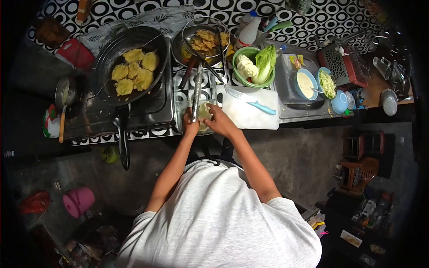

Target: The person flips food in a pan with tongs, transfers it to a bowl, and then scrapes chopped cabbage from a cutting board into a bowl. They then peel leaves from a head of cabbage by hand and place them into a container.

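At the counter's front edge, a clear container (180,106) holds pale, translucent pieces (204,111). My left hand (190,127) is closed at its left side, fingers curled; I cannot tell what it grips. A long metal utensil (196,91) runs over that hand toward the fritter bowl. From the right, my right hand (220,121) reaches over the container, thumb and fingers apart, fingertips at the pale pieces. Beside it lies a white cutting board (239,114) with a blue-handled knife (261,107).
Several fritters lie in a wok (100,85) on the stove at left. A metal bowl (178,56) with browned fritters stands behind the container. Farther right are a green bowl (237,73) of vegetables, a blue bowl (315,94) of batter and shredded greens (328,85).
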`<state>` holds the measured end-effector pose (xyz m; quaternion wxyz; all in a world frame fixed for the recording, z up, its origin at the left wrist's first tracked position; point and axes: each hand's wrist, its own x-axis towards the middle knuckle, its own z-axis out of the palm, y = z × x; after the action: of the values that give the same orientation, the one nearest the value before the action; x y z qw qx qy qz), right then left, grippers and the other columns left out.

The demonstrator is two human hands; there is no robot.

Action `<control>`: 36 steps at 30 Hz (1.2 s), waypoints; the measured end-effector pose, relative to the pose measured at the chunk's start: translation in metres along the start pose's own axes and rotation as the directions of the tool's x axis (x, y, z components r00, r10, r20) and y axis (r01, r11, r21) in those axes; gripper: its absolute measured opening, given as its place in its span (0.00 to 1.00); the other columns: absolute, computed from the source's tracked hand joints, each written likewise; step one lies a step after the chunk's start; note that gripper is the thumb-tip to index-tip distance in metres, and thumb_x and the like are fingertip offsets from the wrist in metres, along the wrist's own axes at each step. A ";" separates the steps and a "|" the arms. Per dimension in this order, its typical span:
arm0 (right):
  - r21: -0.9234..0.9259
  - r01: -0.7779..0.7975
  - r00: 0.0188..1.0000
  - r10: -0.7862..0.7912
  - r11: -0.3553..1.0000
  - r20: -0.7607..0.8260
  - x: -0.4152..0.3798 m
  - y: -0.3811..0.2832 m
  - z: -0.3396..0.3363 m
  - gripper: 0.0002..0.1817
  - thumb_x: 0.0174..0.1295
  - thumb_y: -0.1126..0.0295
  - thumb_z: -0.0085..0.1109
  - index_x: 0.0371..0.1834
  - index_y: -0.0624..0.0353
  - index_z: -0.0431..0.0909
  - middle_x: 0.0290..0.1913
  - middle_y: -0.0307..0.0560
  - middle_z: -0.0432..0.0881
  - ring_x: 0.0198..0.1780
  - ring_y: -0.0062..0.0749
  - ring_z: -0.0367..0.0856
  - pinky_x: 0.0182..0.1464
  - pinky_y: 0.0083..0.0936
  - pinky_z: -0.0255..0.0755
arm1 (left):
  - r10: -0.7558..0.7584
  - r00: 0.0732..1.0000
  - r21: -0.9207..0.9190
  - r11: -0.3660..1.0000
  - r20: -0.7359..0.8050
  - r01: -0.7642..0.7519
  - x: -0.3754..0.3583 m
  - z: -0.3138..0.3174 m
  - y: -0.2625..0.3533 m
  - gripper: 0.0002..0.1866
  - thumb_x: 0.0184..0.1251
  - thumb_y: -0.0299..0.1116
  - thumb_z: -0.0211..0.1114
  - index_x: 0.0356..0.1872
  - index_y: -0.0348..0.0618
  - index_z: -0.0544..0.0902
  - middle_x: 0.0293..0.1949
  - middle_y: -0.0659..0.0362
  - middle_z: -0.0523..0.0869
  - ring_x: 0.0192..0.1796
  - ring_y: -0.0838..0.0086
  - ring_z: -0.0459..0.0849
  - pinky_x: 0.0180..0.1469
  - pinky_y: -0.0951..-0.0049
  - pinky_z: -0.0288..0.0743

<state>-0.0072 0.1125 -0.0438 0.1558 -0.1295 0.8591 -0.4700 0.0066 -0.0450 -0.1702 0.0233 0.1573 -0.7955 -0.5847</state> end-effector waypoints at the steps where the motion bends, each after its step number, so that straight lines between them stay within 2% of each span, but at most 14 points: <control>1: -0.055 0.080 0.996 -0.082 0.995 -0.038 -0.001 0.002 0.007 0.31 0.58 0.71 0.65 0.65 0.64 0.67 0.53 0.61 0.74 0.50 0.50 0.80 0.51 0.35 0.77 | -0.173 0.981 -0.128 0.975 0.093 0.184 0.001 0.002 0.000 0.10 0.67 0.22 0.58 0.48 0.41 0.78 0.35 0.51 0.84 0.36 0.55 0.82 0.41 0.61 0.75; 2: -0.045 0.068 0.997 -0.070 0.997 -0.041 -0.001 0.002 0.011 0.30 0.58 0.72 0.64 0.64 0.65 0.67 0.52 0.61 0.74 0.51 0.51 0.79 0.51 0.35 0.76 | -0.019 0.999 -0.038 0.999 0.036 0.020 0.000 0.001 0.006 0.11 0.65 0.23 0.59 0.48 0.41 0.78 0.39 0.49 0.83 0.39 0.52 0.82 0.42 0.57 0.75; 4: -0.023 0.046 0.998 -0.047 0.999 -0.041 -0.002 0.000 0.017 0.28 0.57 0.75 0.63 0.63 0.65 0.68 0.52 0.61 0.74 0.51 0.51 0.79 0.51 0.35 0.76 | 0.298 0.954 0.164 0.943 -0.037 -0.288 -0.005 -0.002 0.017 0.13 0.62 0.26 0.62 0.49 0.40 0.78 0.47 0.45 0.81 0.46 0.47 0.83 0.45 0.50 0.76; 7: -0.092 0.134 0.987 -0.141 0.987 -0.074 -0.002 -0.003 0.017 0.27 0.54 0.80 0.60 0.60 0.64 0.69 0.52 0.60 0.73 0.53 0.55 0.77 0.55 0.38 0.74 | 0.149 0.989 0.346 0.928 0.003 -0.140 -0.010 -0.012 0.037 0.13 0.66 0.31 0.60 0.50 0.41 0.79 0.54 0.45 0.78 0.48 0.49 0.83 0.49 0.52 0.76; 11: -0.062 0.111 0.993 -0.114 0.992 -0.040 -0.001 -0.017 0.010 0.26 0.53 0.81 0.59 0.59 0.64 0.69 0.53 0.62 0.72 0.55 0.61 0.75 0.57 0.43 0.72 | -0.037 0.995 0.584 0.811 0.095 -0.026 -0.013 -0.022 0.067 0.16 0.70 0.41 0.56 0.51 0.41 0.79 0.50 0.42 0.83 0.48 0.48 0.84 0.50 0.51 0.77; 14: -0.036 0.107 0.992 -0.109 0.994 -0.065 0.000 -0.016 0.013 0.26 0.54 0.81 0.59 0.58 0.64 0.69 0.52 0.62 0.72 0.55 0.61 0.75 0.56 0.44 0.72 | -0.005 0.990 0.429 0.902 0.143 -0.058 -0.002 -0.015 0.037 0.17 0.70 0.41 0.55 0.51 0.40 0.79 0.45 0.41 0.84 0.48 0.45 0.83 0.51 0.50 0.77; 15: -0.031 0.113 0.990 -0.116 0.993 -0.081 0.000 -0.012 0.017 0.25 0.54 0.81 0.59 0.58 0.64 0.69 0.51 0.62 0.72 0.55 0.60 0.75 0.56 0.44 0.72 | -0.021 0.989 0.244 0.970 0.148 -0.017 0.009 -0.005 0.001 0.15 0.67 0.34 0.57 0.51 0.38 0.78 0.44 0.41 0.84 0.50 0.42 0.82 0.52 0.51 0.76; 18: -0.036 0.179 0.976 -0.182 0.983 -0.122 0.000 0.001 0.023 0.25 0.53 0.84 0.57 0.58 0.64 0.69 0.50 0.59 0.73 0.53 0.53 0.77 0.56 0.37 0.72 | 0.259 0.949 0.025 0.963 0.179 -0.267 0.003 -0.017 0.026 0.16 0.62 0.27 0.59 0.51 0.35 0.76 0.45 0.40 0.83 0.51 0.39 0.80 0.53 0.52 0.76; 22: 0.032 0.093 0.994 -0.091 0.995 -0.063 -0.009 0.006 0.021 0.22 0.52 0.83 0.59 0.53 0.63 0.68 0.48 0.59 0.72 0.51 0.58 0.75 0.54 0.42 0.72 | 0.010 0.955 0.244 0.966 0.295 -0.085 0.005 -0.024 0.020 0.18 0.60 0.26 0.62 0.51 0.33 0.74 0.49 0.36 0.80 0.54 0.39 0.78 0.54 0.52 0.74; 24: -0.004 0.036 0.998 -0.036 0.999 -0.050 -0.015 0.001 0.016 0.21 0.51 0.83 0.59 0.50 0.62 0.68 0.47 0.59 0.71 0.50 0.58 0.75 0.52 0.42 0.72 | 0.047 0.965 0.213 0.971 0.257 -0.104 0.003 -0.023 0.020 0.15 0.61 0.26 0.61 0.47 0.29 0.74 0.46 0.35 0.79 0.54 0.37 0.78 0.55 0.51 0.74; 28: -0.098 0.030 0.998 -0.035 0.995 -0.051 -0.024 0.008 0.011 0.20 0.50 0.84 0.59 0.48 0.61 0.67 0.47 0.59 0.71 0.50 0.59 0.75 0.51 0.43 0.72 | 0.348 0.935 0.360 0.867 0.059 -0.345 -0.012 -0.018 0.032 0.15 0.60 0.24 0.60 0.47 0.29 0.73 0.44 0.35 0.79 0.51 0.36 0.77 0.53 0.48 0.74; 30: -0.170 0.070 0.993 -0.085 0.983 -0.082 -0.025 0.003 0.008 0.20 0.50 0.83 0.60 0.47 0.60 0.67 0.48 0.59 0.71 0.51 0.59 0.75 0.50 0.43 0.72 | 0.388 0.921 0.394 0.844 0.019 -0.364 -0.015 -0.016 0.033 0.15 0.60 0.23 0.60 0.48 0.30 0.73 0.44 0.35 0.78 0.50 0.37 0.77 0.52 0.47 0.74; 33: -0.226 0.132 0.973 -0.170 0.965 -0.158 -0.023 0.004 0.005 0.20 0.51 0.81 0.62 0.46 0.61 0.67 0.47 0.58 0.73 0.49 0.58 0.77 0.48 0.45 0.72 | 0.276 0.961 0.389 0.887 -0.010 -0.250 -0.009 -0.018 0.036 0.13 0.62 0.25 0.58 0.46 0.30 0.73 0.44 0.37 0.78 0.48 0.38 0.77 0.51 0.47 0.74; 36: -0.241 0.143 0.979 -0.173 0.960 -0.106 -0.023 -0.001 0.002 0.18 0.54 0.78 0.62 0.47 0.62 0.68 0.46 0.59 0.75 0.47 0.58 0.78 0.47 0.45 0.73 | 0.359 0.931 0.429 0.852 -0.063 -0.300 -0.016 -0.022 0.051 0.11 0.61 0.25 0.59 0.42 0.33 0.72 0.38 0.37 0.80 0.42 0.36 0.80 0.43 0.45 0.75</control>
<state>0.0151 0.1188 -0.0408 0.0467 -0.1851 0.9032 -0.3845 0.0147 -0.0470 -0.1130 0.1459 0.0607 -0.9120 -0.3786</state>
